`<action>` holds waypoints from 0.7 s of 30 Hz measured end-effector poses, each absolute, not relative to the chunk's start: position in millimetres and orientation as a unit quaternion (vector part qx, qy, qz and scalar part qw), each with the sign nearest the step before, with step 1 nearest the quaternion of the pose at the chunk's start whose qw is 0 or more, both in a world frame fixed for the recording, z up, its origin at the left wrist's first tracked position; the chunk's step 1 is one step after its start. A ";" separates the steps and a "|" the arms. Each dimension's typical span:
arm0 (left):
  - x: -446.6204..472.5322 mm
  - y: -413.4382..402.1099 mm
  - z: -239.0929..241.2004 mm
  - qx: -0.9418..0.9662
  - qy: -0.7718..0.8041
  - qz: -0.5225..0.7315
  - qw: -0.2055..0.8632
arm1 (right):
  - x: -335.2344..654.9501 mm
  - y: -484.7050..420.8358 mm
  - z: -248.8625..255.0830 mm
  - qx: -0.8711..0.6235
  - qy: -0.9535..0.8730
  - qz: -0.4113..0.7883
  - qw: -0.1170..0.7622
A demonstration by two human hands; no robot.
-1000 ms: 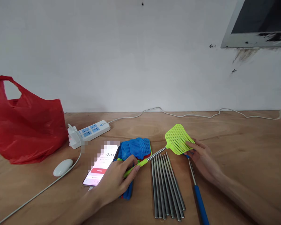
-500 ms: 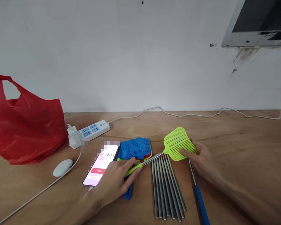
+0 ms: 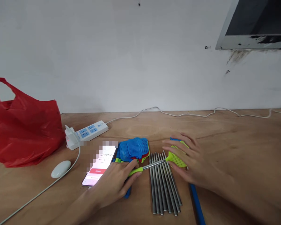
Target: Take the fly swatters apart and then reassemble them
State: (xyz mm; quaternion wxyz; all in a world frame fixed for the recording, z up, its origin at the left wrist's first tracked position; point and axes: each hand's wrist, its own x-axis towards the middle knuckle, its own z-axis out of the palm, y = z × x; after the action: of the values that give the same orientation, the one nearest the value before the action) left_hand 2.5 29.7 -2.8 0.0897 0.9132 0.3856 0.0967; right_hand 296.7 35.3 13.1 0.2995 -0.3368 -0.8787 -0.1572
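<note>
With the wall at 12 o'clock, a yellow-green plastic fly swatter with a mesh head and a silvery metal shaft [image 3: 154, 164] slants over the far ends of a row of grey metal rods [image 3: 165, 187], its head toward 2 and its handle toward 8. The left hand [image 3: 118, 181] pinches that handle between thumb and curled forefinger. The right hand [image 3: 189, 157] has its fingers spread wide over the mesh; it is blurred, so I cannot tell whether it presses or only hovers.

The swatter should be light. Its mesh looks thin and bendy, the shaft stiff but perhaps slippery, the narrow neck the weakest spot. The thick handle offers the surest hold; the head would suit flat fingers better than a hard squeeze.

On the brown wooden counter [image 3: 248, 140], a pile of blue mesh swatter heads [image 3: 134, 148] lies about 11 o'clock from the rods, a long blue handle [image 3: 197, 203] about 4.
</note>
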 end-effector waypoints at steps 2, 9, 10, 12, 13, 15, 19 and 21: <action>4.9 24.8 3.9 0.913 0.380 0.093 0.115 | 291.2 33.5 14.3 -0.312 -0.905 -0.170 0.236; 13.9 12.1 24.7 0.919 0.376 0.039 0.113 | 279.0 37.2 5.7 -0.253 -0.923 -0.232 0.174; 15.4 11.9 25.8 0.920 0.375 0.032 0.108 | 278.3 38.1 5.0 -0.246 -0.923 -0.238 0.175; 19.8 12.3 26.1 0.921 0.376 0.023 0.098 | 277.0 39.1 3.7 -0.237 -0.923 -0.246 0.176; 22.8 12.8 25.5 0.921 0.378 0.017 0.095 | 276.2 39.1 2.9 -0.234 -0.924 -0.246 0.175; 29.4 13.8 23.3 0.921 0.382 -0.003 0.080 | 274.5 38.0 0.8 -0.228 -0.927 -0.244 0.171; 36.3 15.8 18.6 0.923 0.380 -0.042 0.035 | 274.9 35.1 -2.3 -0.227 -0.932 -0.213 0.184; 31.6 17.7 18.8 0.928 0.371 -0.039 0.021 | 281.8 36.5 -1.6 -0.230 -0.935 -0.183 0.196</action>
State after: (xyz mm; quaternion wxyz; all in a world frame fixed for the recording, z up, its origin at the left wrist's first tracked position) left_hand 31.6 17.7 18.8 0.0208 0.9275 0.3711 -0.0390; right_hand 281.8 36.5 -1.6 0.1963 -0.2297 -0.9355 -0.1833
